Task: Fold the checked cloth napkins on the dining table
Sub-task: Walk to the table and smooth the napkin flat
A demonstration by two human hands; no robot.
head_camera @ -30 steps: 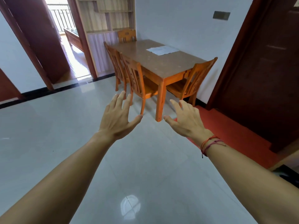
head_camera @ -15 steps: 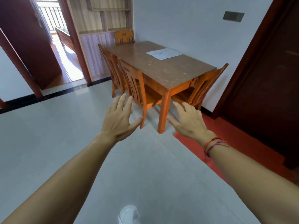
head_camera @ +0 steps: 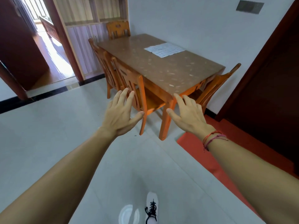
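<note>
Head view | left hand (head_camera: 120, 114) – fingers spread, empty | right hand (head_camera: 188, 115) – likewise | checked napkin (head_camera: 164, 49) flat on dining table (head_camera: 161, 73), well apart from both

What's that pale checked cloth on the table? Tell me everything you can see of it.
The checked cloth is pale, whitish, with a fine grid of thin lines. It lies spread flat on the far half of the brown table top, close to the side by the white wall. It looks thin and soft. One napkin or several stacked cannot be told. Only the table touches it.
</note>
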